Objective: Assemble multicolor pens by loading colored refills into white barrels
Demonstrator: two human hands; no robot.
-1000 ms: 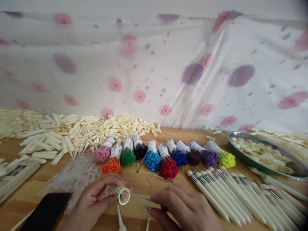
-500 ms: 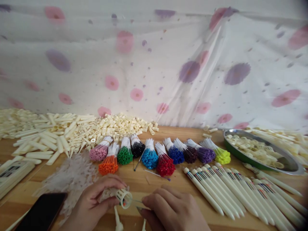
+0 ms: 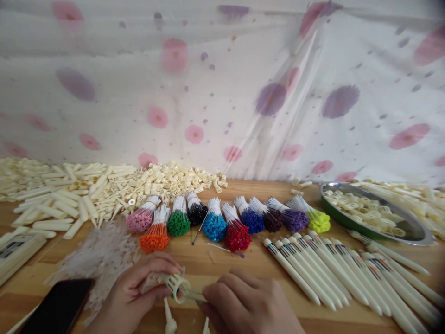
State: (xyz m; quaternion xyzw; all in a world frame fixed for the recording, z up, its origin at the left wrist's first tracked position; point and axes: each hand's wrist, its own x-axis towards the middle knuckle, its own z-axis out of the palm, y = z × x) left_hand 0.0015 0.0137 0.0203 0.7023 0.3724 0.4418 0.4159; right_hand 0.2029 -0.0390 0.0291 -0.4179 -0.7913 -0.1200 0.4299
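My left hand [image 3: 134,297] is closed round a cream pen barrel [image 3: 174,284], its open end facing right. My right hand [image 3: 243,306] pinches a thin clear refill [image 3: 191,295] whose tip sits inside that open end. Both hands hover low over the wooden table [image 3: 205,264] near its front edge. Just beyond them lie bundles of refills with coloured ends, from pink [image 3: 141,220] and orange [image 3: 153,239] through green [image 3: 178,222], blue [image 3: 213,227] and red [image 3: 237,236] to yellow-green [image 3: 318,221].
A row of assembled cream pens [image 3: 323,278] lies to the right. A metal dish [image 3: 420,234] of cream rings stands at the far right. Heaps of cream parts [image 3: 86,190] fill the back left. A black phone [image 3: 55,308] and clear small bits [image 3: 100,255] lie at the front left.
My right hand has come left toward the barrel, pushing the refill into its open end. The view has tilted up a little.
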